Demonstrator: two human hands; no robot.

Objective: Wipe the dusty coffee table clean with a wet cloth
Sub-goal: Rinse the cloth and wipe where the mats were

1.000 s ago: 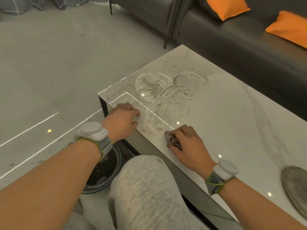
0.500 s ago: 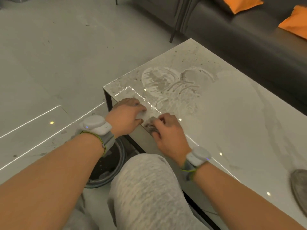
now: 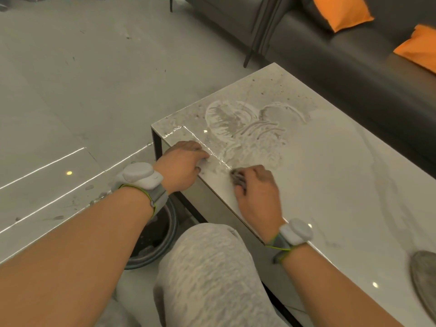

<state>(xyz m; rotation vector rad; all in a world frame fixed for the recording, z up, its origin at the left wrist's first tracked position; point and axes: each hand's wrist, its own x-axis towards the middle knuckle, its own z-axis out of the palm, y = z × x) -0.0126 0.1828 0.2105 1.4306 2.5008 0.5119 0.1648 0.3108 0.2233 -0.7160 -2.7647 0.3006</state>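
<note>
A pale marble coffee table (image 3: 330,166) runs from the centre to the lower right. Its near-left corner is coated with grey dust and streaked with wet wipe marks (image 3: 240,128). My right hand (image 3: 257,192) presses a small grey wet cloth (image 3: 237,178) onto the top near the front edge; most of the cloth is hidden under the fingers. My left hand (image 3: 181,164) rests on the table's front edge just left of the cloth, fingers curled over the rim, holding nothing.
A dark basin (image 3: 155,239) stands on the floor below the table corner, beside my grey-trousered knee (image 3: 207,274). A dark sofa (image 3: 342,50) with orange cushions (image 3: 339,10) lies beyond the table. A round grey object (image 3: 424,279) sits on the table's right end.
My right hand slid the cloth left along the front edge toward my left hand, then back slightly right. The left hand has stayed on the edge.
</note>
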